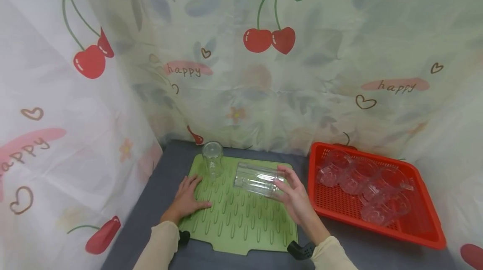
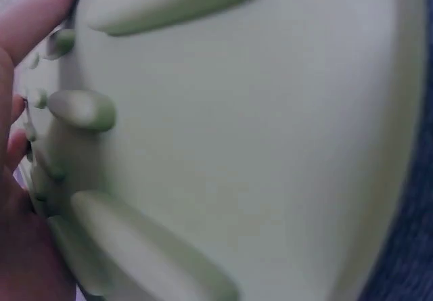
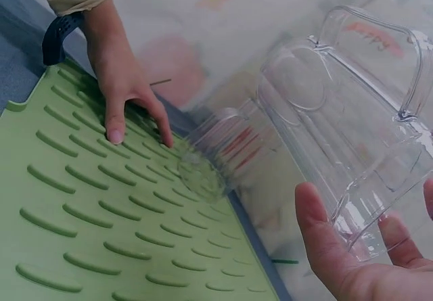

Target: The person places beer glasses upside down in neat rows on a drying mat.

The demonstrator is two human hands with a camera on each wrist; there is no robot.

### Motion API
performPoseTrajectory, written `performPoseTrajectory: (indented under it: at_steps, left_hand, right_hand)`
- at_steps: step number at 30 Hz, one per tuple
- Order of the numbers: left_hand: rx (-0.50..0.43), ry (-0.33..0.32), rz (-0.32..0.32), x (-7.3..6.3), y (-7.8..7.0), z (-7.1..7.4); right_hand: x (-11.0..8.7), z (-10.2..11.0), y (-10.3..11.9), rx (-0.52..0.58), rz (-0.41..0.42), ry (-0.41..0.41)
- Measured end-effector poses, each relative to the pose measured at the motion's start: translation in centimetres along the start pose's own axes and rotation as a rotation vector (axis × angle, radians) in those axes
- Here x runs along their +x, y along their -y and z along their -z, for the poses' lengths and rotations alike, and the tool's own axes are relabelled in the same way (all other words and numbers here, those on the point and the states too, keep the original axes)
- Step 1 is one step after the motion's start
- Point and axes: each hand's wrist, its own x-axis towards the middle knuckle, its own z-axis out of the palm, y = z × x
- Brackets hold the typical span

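Note:
My right hand (image 1: pixel 296 198) grips a clear mug (image 1: pixel 254 177) near one end, thumb and fingers around its rim. The mug lies tilted on its side in the air above a green ribbed drying mat (image 1: pixel 234 228). In the right wrist view its clear handle (image 3: pixel 372 24) points up, away from the palm. My left hand (image 1: pixel 185 198) rests on the mat's left side with fingers spread, holding nothing. Just beyond those fingertips, a second clear mug (image 1: pixel 213 161) stands on the mat's back left corner. The left wrist view shows mostly mat ridges (image 2: pixel 84 108) close up.
To the right of the mat, a red plastic basket (image 1: pixel 377 232) holds several clear mugs (image 1: pixel 364 173). A dark grey cloth (image 1: pixel 139 228) covers the table. Printed curtains (image 1: pixel 234 85) hang behind and at both sides.

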Motion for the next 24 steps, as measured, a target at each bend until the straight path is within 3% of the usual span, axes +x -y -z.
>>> performPoseTrajectory:
  at_steps: [10, 18, 24]
  left_hand:
    - [-0.055, 0.005, 0.030, -0.9, -0.4, 0.4]
    - [-0.096, -0.104, -0.005, -1.4, -0.3, 1.7]
    - [-0.113, -0.176, -0.029, -1.6, -1.2, 2.3]
  right_hand:
    - [0.3, -0.4, -1.8, 0.033, -0.065, 0.042]
    - [0.6, -0.4, -2.5, 0.014, -0.103, 0.022]
    - [1.0, -0.1, -3.0, 0.021, -0.086, -0.006]
